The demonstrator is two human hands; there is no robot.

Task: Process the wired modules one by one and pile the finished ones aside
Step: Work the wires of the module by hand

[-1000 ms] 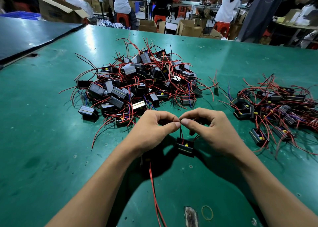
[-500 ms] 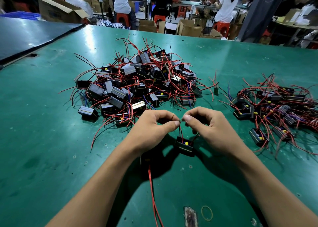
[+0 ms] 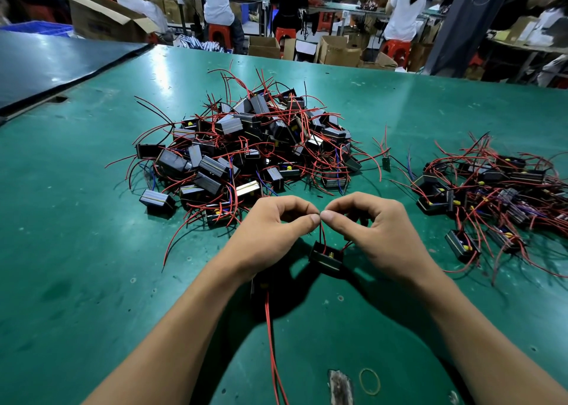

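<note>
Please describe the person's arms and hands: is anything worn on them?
Nothing is worn. The left hand and the right hand have no gloves and no rings. The left forearm and the right forearm show no sleeves, watch or bracelet.

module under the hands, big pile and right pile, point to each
module (image 3: 323, 256), head view, its black body
big pile (image 3: 252, 146), head view, middle of the heap
right pile (image 3: 498, 186), head view, middle of the tangle

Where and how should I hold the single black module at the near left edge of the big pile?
Probably pinch the single black module across its two long sides, coming from above and the near left: it lies flat on the table, and the tangled pile is on its right.
</note>
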